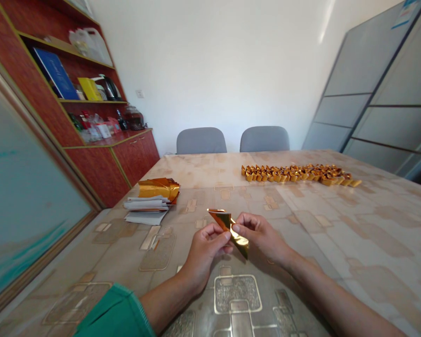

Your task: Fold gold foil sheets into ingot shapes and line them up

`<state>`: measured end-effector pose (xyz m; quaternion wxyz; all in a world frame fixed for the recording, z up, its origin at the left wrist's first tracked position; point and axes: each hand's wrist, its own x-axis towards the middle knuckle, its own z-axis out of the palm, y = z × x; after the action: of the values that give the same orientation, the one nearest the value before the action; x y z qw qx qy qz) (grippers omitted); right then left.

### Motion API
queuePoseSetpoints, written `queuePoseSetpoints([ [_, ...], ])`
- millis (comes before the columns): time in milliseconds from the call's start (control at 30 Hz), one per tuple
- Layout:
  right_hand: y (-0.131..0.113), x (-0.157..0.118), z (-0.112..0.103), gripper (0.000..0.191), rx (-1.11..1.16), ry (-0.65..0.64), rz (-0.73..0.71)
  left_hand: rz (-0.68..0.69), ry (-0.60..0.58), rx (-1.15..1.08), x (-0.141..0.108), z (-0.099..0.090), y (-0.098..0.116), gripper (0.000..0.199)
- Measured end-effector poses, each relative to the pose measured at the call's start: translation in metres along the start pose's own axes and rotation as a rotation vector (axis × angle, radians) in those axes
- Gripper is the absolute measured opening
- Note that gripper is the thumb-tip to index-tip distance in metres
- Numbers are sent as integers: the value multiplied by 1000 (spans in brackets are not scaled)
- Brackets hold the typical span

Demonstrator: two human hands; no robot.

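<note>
In my head view, the folded gold paper (239, 239) is in front of me over the tabletop (203, 180), its long axis slanting from far left to near right, one point toward me. My left hand (206, 244) and right hand (261, 234) both pinch it, forearms converging. Gold pieces (284, 174) sit well apart, beyond and right.

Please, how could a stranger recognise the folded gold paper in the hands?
Find the patterned beige table, then the left hand and right hand over it. Both hold the shiny folded gold paper with pointed corners, the only gold piece in hand.
</note>
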<state>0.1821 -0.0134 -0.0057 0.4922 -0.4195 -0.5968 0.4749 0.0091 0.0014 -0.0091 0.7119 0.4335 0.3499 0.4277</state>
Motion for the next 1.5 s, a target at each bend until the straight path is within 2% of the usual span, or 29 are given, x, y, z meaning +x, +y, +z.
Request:
queuePoseSetpoints([
  [167, -1, 0, -1, 41, -12, 5, -22, -41, -7, -4, -1, 1, -1, 38],
  [333, 0, 1, 0, 40, -36, 7, -48, -31, -23, 49, -4, 4, -4, 33],
  [567, 1, 0, -14, 22, -172, 67, -161, -150, 20, -132, 7, -6, 6, 20],
  [633, -1, -1, -20, 27, -266, 30, -213, -191, 24, -167, 13, -12, 9, 14],
  [700, -3, -2, -21, 32, -380, -65, -274, -239, 19, -201, 17, -16, 10, 10],
  [800, -5, -2, -17, 23, -474, -217, -357, -295, -2, -235, 18, -18, 9, 8],
  [867, -5, -3, -14, 13, -478, -237, -392, -313, -21, -249, 16, -17, 8, 9],
  [933, -3, -3, -13, 11, -463, -214, -404, -313, -38, -254, 13, -16, 8, 13],
  [1167, -2, -3, -21, 23, -453, -223, -411, -252, -10, -220, 13, -14, 6, 22],
  [1267, -6, -3, -22, 19, -426, -215, -382, -222, -1, -189, 12, -14, 6, 23],
  [1367, -7, -4, -18, 15, -349, -187, -290, -194, -9, -153, 10, -13, 8, 23],
  [1500, 2, -3, -10, 20, -265, -53, -143, -154, -13, -119, 8, -10, 7, 28],
])
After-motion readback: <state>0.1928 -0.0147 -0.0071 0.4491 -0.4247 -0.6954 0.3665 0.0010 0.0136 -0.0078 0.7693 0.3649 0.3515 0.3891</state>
